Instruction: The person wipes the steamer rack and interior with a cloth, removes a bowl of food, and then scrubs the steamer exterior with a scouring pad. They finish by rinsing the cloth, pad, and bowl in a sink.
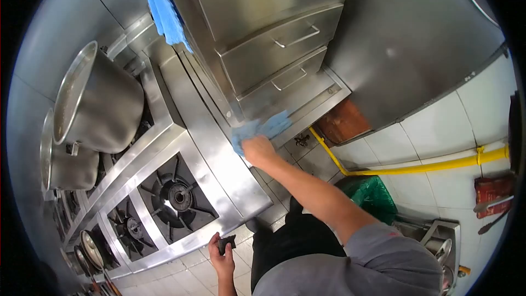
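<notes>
My right hand (259, 150) grips a blue cloth (275, 124) at the lower corner of the stainless steel cabinet, by the edge of the stove. Part of the cloth spreads out beyond my fingers over the cabinet's bottom ledge (307, 104). Lower down, my left hand (221, 257) is closed around a small dark block (226, 244), held just off the stove's front edge. The steel stove top (219, 170) lies between and to the left of my hands, with a black burner (178, 197) close by.
Two large steel pots, the nearer pot (104, 104) and another pot (74, 167), stand on the back burners. A pan (92, 249) sits at the lower left. Another blue cloth (163, 5) hangs on the cabinet. A yellow pipe (427, 170) runs along the tiled wall above a green bag (370, 197).
</notes>
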A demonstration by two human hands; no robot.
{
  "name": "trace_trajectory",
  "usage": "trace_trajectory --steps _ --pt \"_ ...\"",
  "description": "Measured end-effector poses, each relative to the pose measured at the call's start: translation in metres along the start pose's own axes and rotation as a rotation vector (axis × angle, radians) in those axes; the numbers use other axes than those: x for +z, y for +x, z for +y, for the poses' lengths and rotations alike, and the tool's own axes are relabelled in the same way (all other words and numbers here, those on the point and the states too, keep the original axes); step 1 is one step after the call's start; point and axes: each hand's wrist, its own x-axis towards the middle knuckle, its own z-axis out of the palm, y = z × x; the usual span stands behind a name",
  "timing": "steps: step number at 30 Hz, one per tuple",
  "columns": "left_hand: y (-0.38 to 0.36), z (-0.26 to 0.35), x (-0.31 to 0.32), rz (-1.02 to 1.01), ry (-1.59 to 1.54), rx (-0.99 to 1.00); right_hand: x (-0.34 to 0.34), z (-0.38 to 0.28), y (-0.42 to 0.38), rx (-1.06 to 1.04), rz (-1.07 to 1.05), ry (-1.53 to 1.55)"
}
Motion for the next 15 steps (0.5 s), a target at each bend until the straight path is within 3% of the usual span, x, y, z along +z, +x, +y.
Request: trace_trajectory --steps 1,3,6,7,9,10,11,13,15 --pt "0.0 0.003 -0.006 -0.01 0.042 0.002 -0.014 -0.008 -0.005 -0.001 0.015 -0.005" --pt "-0.005 -0.006 -0.019 0.021 0.033 0.052 -0.051 -0.012 -0.026 0.168 0.282 0.205" --pt "-0.014 -0.018 -0.043 0.085 -0.13 -0.086 -0.1 0.022 -0.053 0.301 0.405 0.167" --pt "-0.017 -0.023 -0.053 0.106 -0.133 -0.092 -0.111 0.029 -0.055 0.4 0.446 0.145" --pt "-0.017 -0.037 -0.066 0.09 -0.02 -0.014 -0.108 0.047 -0.051 0.387 0.521 0.051" --pt "-0.015 -0.036 -0.071 0.102 -0.026 -0.018 -0.102 0.045 -0.046 0.359 0.329 0.129" --pt "-0.012 -0.036 -0.076 0.095 -0.031 -0.022 -0.09 0.04 -0.038 0.352 0.323 0.126" --pt "-0.019 -0.048 -0.088 0.081 -0.034 -0.032 -0.059 0.024 -0.025 0.364 -0.198 -0.264" --pt "-0.016 -0.074 -0.093 0.012 -0.118 -0.079 -0.013 0.028 -0.007 0.339 -0.123 -0.369"
